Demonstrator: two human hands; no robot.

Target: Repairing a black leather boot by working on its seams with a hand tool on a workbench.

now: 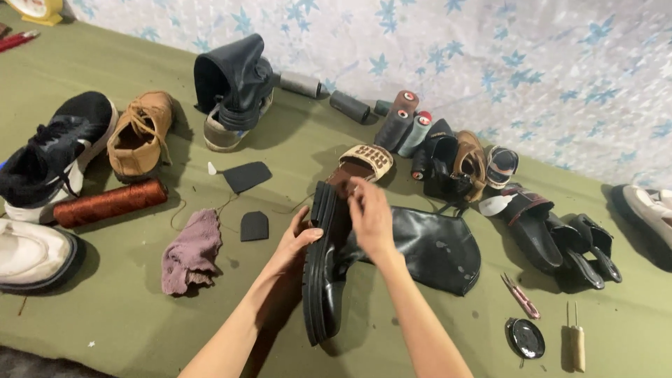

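A black leather boot (pixel 420 245) lies on its side in the middle of the green cloth, thick black sole (pixel 318 280) turned left. My left hand (pixel 297 241) grips the sole's edge from the left, thumb on top. My right hand (pixel 371 217) rests on the boot's upper near the toe, fingers pinched together; whether they hold anything small I cannot tell. Just beyond the toe lies a woven tan-and-brown sandal (pixel 364 162).
Left: a copper thread spool (pixel 110 203), pink rag (pixel 190 252), two black sole patches (pixel 246 176), tan shoe (pixel 140 136), black sneaker (pixel 59 150), white shoe (pixel 31 255). Far: second black boot (pixel 234 87), thread cones (pixel 402 126). Right: sandals (pixel 546 227), snips (pixel 520 295), small dish (pixel 525 338), awl (pixel 576 339).
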